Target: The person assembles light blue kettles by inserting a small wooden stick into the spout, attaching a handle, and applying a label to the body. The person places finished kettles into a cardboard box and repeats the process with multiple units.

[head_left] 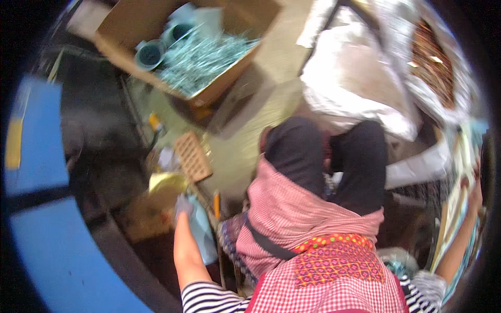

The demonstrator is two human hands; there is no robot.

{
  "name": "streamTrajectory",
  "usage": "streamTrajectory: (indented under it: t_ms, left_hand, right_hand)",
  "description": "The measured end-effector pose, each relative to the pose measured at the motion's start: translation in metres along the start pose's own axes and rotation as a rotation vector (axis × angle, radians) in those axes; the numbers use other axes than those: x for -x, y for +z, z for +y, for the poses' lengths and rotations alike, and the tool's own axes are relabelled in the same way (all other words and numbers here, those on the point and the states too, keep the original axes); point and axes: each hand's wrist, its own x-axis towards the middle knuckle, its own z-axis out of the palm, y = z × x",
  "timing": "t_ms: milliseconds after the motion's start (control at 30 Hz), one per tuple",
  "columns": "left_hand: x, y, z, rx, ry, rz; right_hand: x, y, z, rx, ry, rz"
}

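My left hand (182,205), in a grey glove, reaches down on the left beside a smooth light-blue piece (202,232). It seems to touch that piece's upper edge, but blur hides whether its fingers close on it. Just beyond the hand is a yellowish scrap (168,182). My right hand (475,192) is stretched out to the far right, at a bundle of long pale and light-blue strips (455,214). The picture's dark rim and blur hide its fingers, so its grip does not show.
A cardboard box (209,96) holding light-blue shreds and round tubes stands ahead. A perforated brick (193,156) and an orange-handled tool (216,204) lie left of my knees. White sacks (349,73) stand ahead right, one with copper-coloured strands (432,62). Blue panels (39,135) line the left.
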Motion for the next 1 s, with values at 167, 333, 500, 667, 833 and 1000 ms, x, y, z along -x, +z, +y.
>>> streamTrajectory:
  t_ms: [167,333,500,667,833,1000]
  left_hand:
    - [0.020,0.004,0.014,-0.375,-0.011,-0.163]
    - [0.043,0.012,-0.057,-0.309,-0.045,-0.148]
    - [0.073,0.046,-0.111,0.214,0.065,-0.034]
    - [0.063,0.056,-0.070,-0.100,0.021,0.175]
    - [0.031,0.088,-0.070,-0.075,0.358,-0.195]
    - [0.055,0.091,-0.041,-0.612,0.223,-0.387]
  right_hand:
    - [0.109,0.131,-0.074,-0.065,-0.132,-0.610]
    - [0.140,0.274,-0.077,0.059,-0.436,-0.926]
    - [0.086,0.389,0.084,0.493,-0.117,-0.802]
    - [0.075,0.399,0.086,0.419,0.136,-1.073]
    - [0.086,0.384,0.093,0.306,-0.019,-0.743]
    - [0.100,0.362,0.063,0.431,-0.087,-0.679]
